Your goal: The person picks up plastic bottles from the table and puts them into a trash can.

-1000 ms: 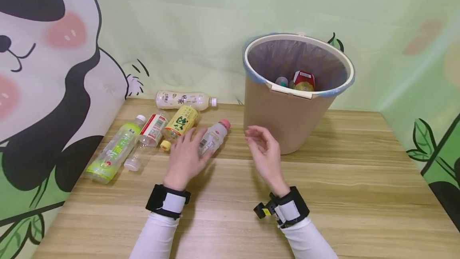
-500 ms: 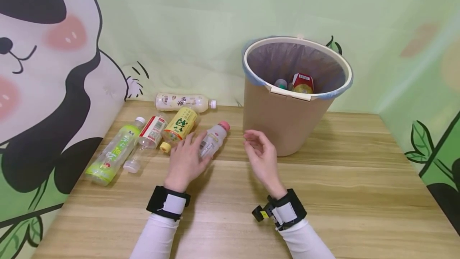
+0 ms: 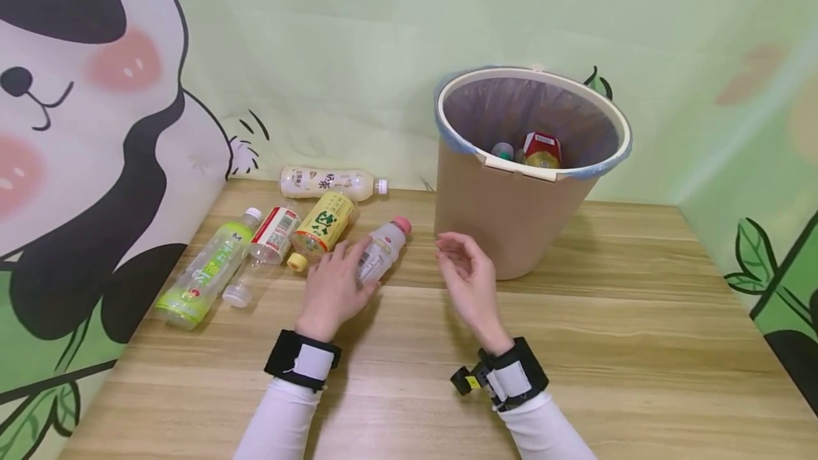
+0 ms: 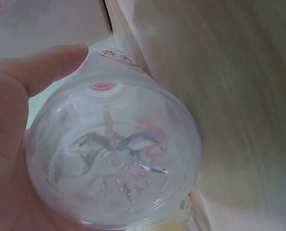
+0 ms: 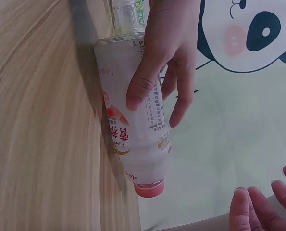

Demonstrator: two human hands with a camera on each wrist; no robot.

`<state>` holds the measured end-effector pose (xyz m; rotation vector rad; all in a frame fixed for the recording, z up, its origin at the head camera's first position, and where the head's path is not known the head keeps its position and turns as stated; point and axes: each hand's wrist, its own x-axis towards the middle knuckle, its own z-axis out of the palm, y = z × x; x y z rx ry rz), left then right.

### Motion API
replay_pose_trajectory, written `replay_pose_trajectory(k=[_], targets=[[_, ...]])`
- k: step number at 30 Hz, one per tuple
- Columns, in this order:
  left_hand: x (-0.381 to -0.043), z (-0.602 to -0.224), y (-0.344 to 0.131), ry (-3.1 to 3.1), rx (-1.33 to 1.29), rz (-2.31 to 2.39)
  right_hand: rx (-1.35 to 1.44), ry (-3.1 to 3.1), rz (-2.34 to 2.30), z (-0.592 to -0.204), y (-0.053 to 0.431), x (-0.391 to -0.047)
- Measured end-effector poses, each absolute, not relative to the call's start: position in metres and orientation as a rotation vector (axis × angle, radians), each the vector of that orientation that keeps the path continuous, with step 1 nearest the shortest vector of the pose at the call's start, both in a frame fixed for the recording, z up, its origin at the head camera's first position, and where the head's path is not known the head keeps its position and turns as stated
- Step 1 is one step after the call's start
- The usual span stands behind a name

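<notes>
One pink-capped bottle (image 3: 385, 250), lying short of the worktop's (image 3: 639, 304) back edge, left of the bin (image 3: 498, 211): your left hand (image 3: 334, 291) grasps its body, your right hand (image 3: 471, 291) is relaxed, holding nothing; a light, even squeeze should avoid denting.

There is room for the right hand (image 3: 469, 279) to slide right along the table (image 3: 645, 346). Just ahead, the bin (image 3: 498, 215) (a tall one) blocks it. Four bottles (image 3: 327, 221) block the left hand's (image 3: 334, 291) way to the left.
</notes>
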<state>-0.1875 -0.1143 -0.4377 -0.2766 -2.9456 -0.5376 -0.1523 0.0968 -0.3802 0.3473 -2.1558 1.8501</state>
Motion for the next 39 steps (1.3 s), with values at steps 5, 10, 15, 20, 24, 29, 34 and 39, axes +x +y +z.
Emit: replay_pose_trajectory(k=[5, 10, 15, 20, 24, 29, 34, 39], targets=[[-0.188, -0.44, -0.113, -2.943, -0.289, -0.534, 0.344, -2.162, 1.855, -0.381, 0.098, -0.153], [-0.188, -0.44, -0.113, -2.94, -0.286, -0.536, 0.355, -2.14, 1.867, -0.397, 0.101, -0.162], [-0.187, -0.44, -0.112, -2.944, -0.29, -0.545, 0.355, -2.124, 1.853, -0.408, 0.103, -0.168], [-0.187, -0.44, -0.113, -2.937, -0.299, -0.552, 0.358, -2.122, 1.852, -0.409, 0.103, -0.169], [-0.188, -0.44, -0.113, -2.932, -0.299, -0.558, 0.349, -2.136, 1.863, -0.406, 0.103, -0.167], [-0.188, -0.439, -0.114, -2.924, -0.303, -0.578, 0.355, -2.156, 1.851, -0.389, 0.1, -0.158], [-0.188, -0.437, -0.115, -2.912, -0.296, -0.612, 0.337, -2.172, 1.851, -0.382, 0.098, -0.153], [-0.188, -0.434, -0.117, -2.872, -0.299, -0.648, 0.333, -2.174, 1.852, -0.382, 0.098, -0.153]])
